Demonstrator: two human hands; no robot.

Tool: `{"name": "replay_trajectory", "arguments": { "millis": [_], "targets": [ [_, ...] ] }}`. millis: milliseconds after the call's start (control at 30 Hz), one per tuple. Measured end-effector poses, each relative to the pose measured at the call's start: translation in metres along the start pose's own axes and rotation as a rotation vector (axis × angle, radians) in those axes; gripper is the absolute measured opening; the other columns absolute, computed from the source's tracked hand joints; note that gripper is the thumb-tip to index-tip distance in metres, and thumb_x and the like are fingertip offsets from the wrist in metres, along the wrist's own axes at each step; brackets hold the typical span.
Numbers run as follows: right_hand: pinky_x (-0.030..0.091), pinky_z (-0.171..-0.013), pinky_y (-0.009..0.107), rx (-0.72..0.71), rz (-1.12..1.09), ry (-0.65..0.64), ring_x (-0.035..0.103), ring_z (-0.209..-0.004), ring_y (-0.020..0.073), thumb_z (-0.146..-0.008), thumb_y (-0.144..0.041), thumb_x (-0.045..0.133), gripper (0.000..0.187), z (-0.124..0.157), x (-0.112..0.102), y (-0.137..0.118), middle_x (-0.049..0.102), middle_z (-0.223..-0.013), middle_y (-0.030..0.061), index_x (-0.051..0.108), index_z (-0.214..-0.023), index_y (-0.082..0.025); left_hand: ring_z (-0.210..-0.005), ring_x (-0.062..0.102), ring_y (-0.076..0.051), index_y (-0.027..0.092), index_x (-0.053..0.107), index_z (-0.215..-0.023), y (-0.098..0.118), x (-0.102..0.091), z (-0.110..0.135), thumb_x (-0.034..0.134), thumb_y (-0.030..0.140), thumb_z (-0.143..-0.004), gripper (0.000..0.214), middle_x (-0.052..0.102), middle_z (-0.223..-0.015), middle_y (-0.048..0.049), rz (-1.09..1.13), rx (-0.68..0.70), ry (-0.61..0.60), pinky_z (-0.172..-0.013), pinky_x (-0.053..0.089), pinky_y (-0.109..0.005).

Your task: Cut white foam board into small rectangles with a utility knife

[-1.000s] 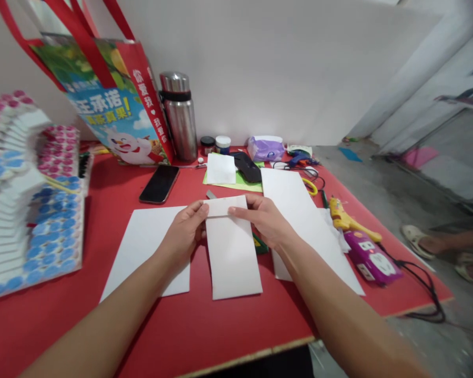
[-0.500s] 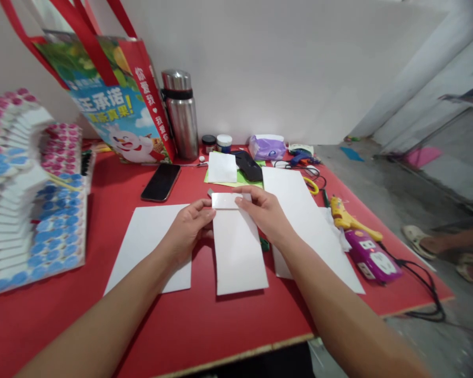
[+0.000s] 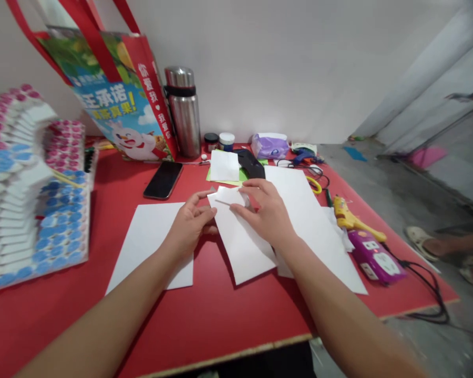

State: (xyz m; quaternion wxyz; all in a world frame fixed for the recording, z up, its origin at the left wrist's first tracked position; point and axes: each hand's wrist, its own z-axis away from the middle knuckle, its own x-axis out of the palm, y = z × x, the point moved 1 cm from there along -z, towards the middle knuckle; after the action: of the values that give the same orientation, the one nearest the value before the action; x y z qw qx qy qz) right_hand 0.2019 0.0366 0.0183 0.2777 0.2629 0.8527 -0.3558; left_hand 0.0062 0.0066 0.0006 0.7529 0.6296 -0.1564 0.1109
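A long white card slants over the red table, its near end swung to the right. My left hand is closed on the card's upper left edge, thumb on top and fingers beneath. At the card's far end, my right hand pinches a small white strip, which is tilted up with its near edge against the card. The right thumb lies close to the card's surface. Part of the strip is behind the right fingers. A white sheet lies beside my left hand, and larger white sheets lie under my right forearm.
A phone, a steel flask and a bright bag stand or lie at the back left. Decorated white pieces fill the left side. A yellow glue gun and purple power strip with cables lie right. Someone's foot shows beyond.
The long card has turned, its near end swinging right. The small strip, flat across the card's far end before, is now tilted up in my right fingers.
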Motion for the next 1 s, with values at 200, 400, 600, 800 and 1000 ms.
{"name": "replay_trajectory", "arguments": {
  "millis": [200, 400, 600, 800, 1000],
  "targets": [
    [0.049, -0.099, 0.054, -0.056, 0.130, 0.060, 0.060, -0.116, 0.0343, -0.090, -0.036, 0.075, 0.019, 0.005, 0.007, -0.022, 0.067, -0.121, 0.0169, 0.067, -0.098, -0.020, -0.077, 0.072, -0.016, 0.022, 0.051, -0.118, -0.002, 0.000, -0.002, 0.084, 0.030, -0.078, 0.052, 0.073, -0.091, -0.0017, 0.040, 0.125, 0.099, -0.069, 0.060, -0.028],
    [0.049, -0.097, 0.052, -0.088, 0.152, 0.039, 0.060, -0.114, 0.0339, -0.095, -0.036, 0.069, 0.018, 0.007, 0.012, -0.034, 0.066, -0.122, 0.0179, 0.066, -0.101, -0.019, -0.078, 0.069, -0.015, 0.022, 0.051, -0.115, -0.005, 0.004, 0.002, 0.082, 0.030, -0.082, 0.046, 0.070, -0.086, 0.0004, 0.119, 0.136, 0.009, -0.076, 0.058, -0.031],
    [0.049, -0.095, 0.053, -0.078, 0.137, -0.013, 0.060, -0.113, 0.0346, -0.096, -0.039, 0.067, 0.022, 0.007, 0.013, -0.036, 0.067, -0.122, 0.0190, 0.066, -0.101, -0.019, -0.073, 0.066, -0.012, 0.023, 0.052, -0.116, -0.005, 0.002, 0.001, 0.080, 0.032, -0.085, 0.042, 0.065, -0.079, 0.0042, 0.101, 0.130, 0.044, -0.073, 0.054, -0.024],
    [0.048, -0.096, 0.052, -0.095, 0.170, -0.024, 0.060, -0.114, 0.0347, -0.096, -0.041, 0.067, 0.025, 0.007, 0.013, -0.037, 0.067, -0.121, 0.0196, 0.066, -0.101, -0.017, -0.069, 0.064, -0.010, 0.022, 0.053, -0.118, -0.006, 0.001, 0.001, 0.078, 0.030, -0.088, 0.040, 0.065, -0.076, 0.0047, 0.098, 0.139, 0.032, -0.070, 0.052, -0.021],
    [0.048, -0.095, 0.050, -0.114, 0.196, -0.050, 0.061, -0.112, 0.0331, -0.098, -0.042, 0.064, 0.027, 0.006, 0.012, -0.037, 0.068, -0.119, 0.0191, 0.066, -0.102, -0.015, -0.064, 0.061, -0.008, 0.018, 0.059, -0.122, -0.004, 0.003, 0.002, 0.079, 0.029, -0.086, 0.043, 0.065, -0.073, 0.0042, 0.131, 0.116, 0.054, -0.067, 0.052, -0.019]
  ]
}}
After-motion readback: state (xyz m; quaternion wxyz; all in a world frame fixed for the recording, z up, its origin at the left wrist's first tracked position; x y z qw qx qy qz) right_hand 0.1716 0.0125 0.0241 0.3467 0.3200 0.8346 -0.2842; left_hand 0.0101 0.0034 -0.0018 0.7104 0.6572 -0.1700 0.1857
